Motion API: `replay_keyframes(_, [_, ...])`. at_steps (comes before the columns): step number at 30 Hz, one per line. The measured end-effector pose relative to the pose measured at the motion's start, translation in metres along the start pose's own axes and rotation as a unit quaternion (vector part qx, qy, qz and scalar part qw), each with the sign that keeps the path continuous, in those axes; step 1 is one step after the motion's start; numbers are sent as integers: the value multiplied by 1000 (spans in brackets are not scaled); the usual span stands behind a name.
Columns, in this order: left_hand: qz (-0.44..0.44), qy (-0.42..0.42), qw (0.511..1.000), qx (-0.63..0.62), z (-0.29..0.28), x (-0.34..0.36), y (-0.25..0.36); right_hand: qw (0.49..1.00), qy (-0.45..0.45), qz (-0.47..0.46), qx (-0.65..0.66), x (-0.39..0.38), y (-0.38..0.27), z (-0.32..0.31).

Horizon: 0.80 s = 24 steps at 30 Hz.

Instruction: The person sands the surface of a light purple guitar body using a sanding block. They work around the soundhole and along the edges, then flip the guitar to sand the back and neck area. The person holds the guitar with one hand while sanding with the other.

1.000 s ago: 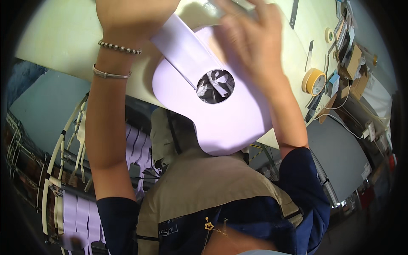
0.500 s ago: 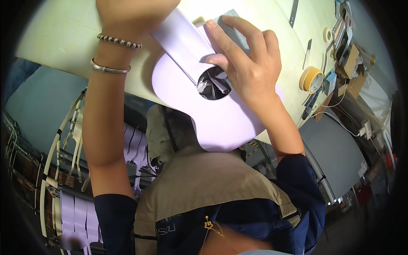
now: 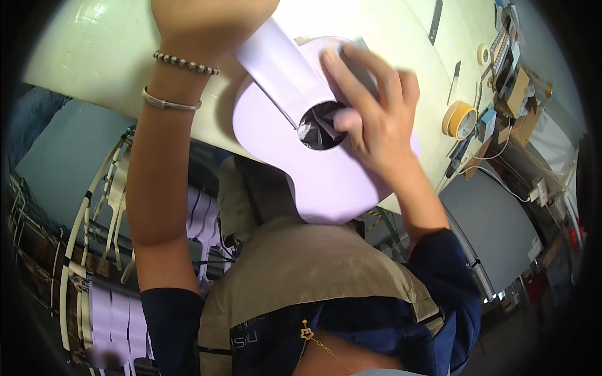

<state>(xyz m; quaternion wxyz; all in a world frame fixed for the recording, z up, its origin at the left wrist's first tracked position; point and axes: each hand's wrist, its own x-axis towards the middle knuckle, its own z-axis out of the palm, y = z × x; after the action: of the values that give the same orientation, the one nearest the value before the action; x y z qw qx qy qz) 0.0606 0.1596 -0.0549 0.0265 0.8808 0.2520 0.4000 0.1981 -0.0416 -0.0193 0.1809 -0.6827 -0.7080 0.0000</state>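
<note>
"What's under everything?"
"A pale yellow counter (image 3: 94,69) with a shiny top."
"And what's on it?"
"A purple guitar (image 3: 332,185) is partly over it. One side pokes out past the near edge. I can't tell how much of it touches."
"What else?"
"On the right there's a fat yellow tape roll (image 3: 451,119), with a little blue block (image 3: 486,121) just beside it. A thin grey tool (image 3: 454,81), a flat metal strip (image 3: 435,22) and a small pale tape roll (image 3: 480,55) lie farther back."
</note>
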Motion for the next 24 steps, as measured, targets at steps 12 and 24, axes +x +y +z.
replay_keyframes(12, [-20,-73,997,34,-10,2,1,997,-79,-2,19,14,-10,-7])
replay_keyframes(24, [-68,-191,977,59,-8,9,-8,816,91,331,466,57,65,-4])
